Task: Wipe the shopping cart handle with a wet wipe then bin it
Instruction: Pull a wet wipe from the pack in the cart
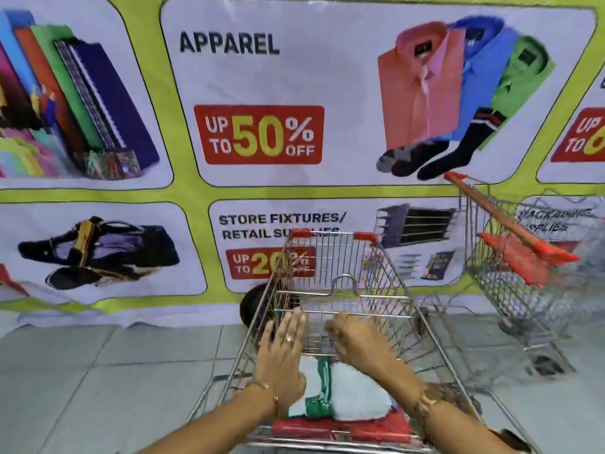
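A metal shopping cart (386, 276) stands in front of me, its red handle (340, 429) at the bottom of the view. A white and green wet-wipe pack (343, 388) lies in the cart's child seat just behind the handle. My left hand (281, 352) hovers over the pack's left side with flat, spread fingers and holds nothing. My right hand (357, 342) reaches over the pack's right side, fingers curled downward and blurred; whether it grips anything does not show.
A second cart (510, 244) with a red handle leans tilted at the right. A large printed sale banner (248, 132) covers the wall ahead. A dark round object (253, 303) sits on the grey tiled floor (98, 371) behind the cart's left side.
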